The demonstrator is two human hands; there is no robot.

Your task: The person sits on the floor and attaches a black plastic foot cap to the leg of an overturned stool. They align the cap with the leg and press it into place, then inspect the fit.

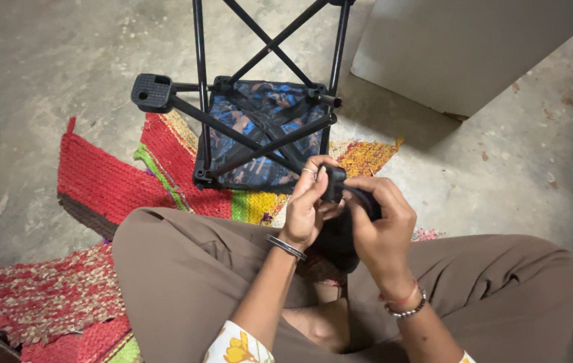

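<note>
Two hands meet above the crossed legs of a person seated on the floor, both closed around one small black foot cap [334,181] at the end of a black stool leg. The left hand [305,208] pinches the cap from the side, thumb and fingers narrow around it, a ring on one finger and a bangle at the wrist. The right hand [380,232] wraps the leg just behind the cap, fingers curled tight. The cap sits between the two grips, above the lap and just in front of the stool's patterned seat. With the grip this narrow, the cap could slip and drop into the lap or roll onto the woven rug [98,181], and a thumb could get nipped if the cap seats suddenly. Beyond the hands, the folding stool [259,128] lies tipped with its crossed black bars uppermost; a hard pull on the leg might drag or twist the frame. Farther off, another foot cap [153,92] sticks out to the left, and a pale box [461,47] stands on the concrete floor [44,67].
</note>
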